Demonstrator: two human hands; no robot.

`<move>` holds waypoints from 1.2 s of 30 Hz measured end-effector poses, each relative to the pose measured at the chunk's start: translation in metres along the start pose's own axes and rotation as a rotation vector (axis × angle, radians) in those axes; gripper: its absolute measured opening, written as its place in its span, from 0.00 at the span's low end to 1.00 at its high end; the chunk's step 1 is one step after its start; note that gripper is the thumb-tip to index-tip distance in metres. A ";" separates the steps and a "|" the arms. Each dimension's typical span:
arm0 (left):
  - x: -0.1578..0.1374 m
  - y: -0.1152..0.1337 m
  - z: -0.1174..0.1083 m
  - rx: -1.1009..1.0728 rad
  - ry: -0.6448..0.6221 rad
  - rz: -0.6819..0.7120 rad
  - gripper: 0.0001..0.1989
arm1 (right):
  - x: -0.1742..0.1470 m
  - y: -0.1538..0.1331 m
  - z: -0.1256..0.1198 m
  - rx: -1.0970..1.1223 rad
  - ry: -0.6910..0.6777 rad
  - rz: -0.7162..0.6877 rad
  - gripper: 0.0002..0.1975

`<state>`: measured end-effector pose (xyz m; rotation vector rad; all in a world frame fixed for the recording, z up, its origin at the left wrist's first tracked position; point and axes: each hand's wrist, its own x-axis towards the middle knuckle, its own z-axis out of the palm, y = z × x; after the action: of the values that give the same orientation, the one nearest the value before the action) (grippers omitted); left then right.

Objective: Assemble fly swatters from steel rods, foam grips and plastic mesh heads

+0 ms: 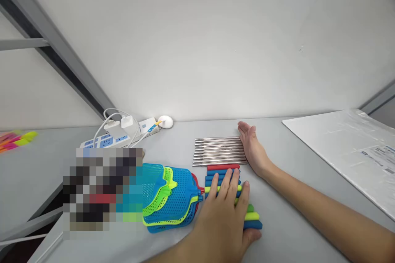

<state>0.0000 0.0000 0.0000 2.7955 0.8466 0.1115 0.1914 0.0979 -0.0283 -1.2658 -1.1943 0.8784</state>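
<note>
My left hand (224, 213) lies palm down with its fingers stretched over a row of red, blue, green and yellow handle tubes (224, 167). Its thumb rests near the end of the lowest blue tube. My right hand (254, 150) stands on edge, fingers straight, against the right ends of a row of thin metal rods (219, 152). These rods lie side by side just beyond the tubes. Left of my left hand is an overlapping pile of perforated fly swatter heads (179, 193) in blue, yellow-green and red. My left hand hides part of the tubes.
A power strip (106, 141) with white plugs and cables lies at the back left, beside a round white device (166, 122). A flat white wrapped package (348, 144) lies on the right. Bright coloured items (18, 139) are at the far left. A pixelated patch hides the area left of the swatters.
</note>
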 end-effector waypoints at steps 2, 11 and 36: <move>0.001 0.000 -0.002 0.002 -0.003 -0.001 0.40 | -0.001 0.004 -0.001 -0.028 -0.011 -0.012 0.37; 0.004 -0.003 -0.003 0.075 0.082 -0.020 0.40 | -0.012 -0.004 0.002 -0.181 -0.002 -0.065 0.33; -0.052 -0.038 -0.076 0.093 0.151 0.095 0.40 | -0.024 -0.018 -0.012 -0.659 -0.079 -0.374 0.30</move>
<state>-0.0744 0.0160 0.0646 2.9445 0.7701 0.3097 0.1961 0.0695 -0.0135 -1.4503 -1.7993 0.2572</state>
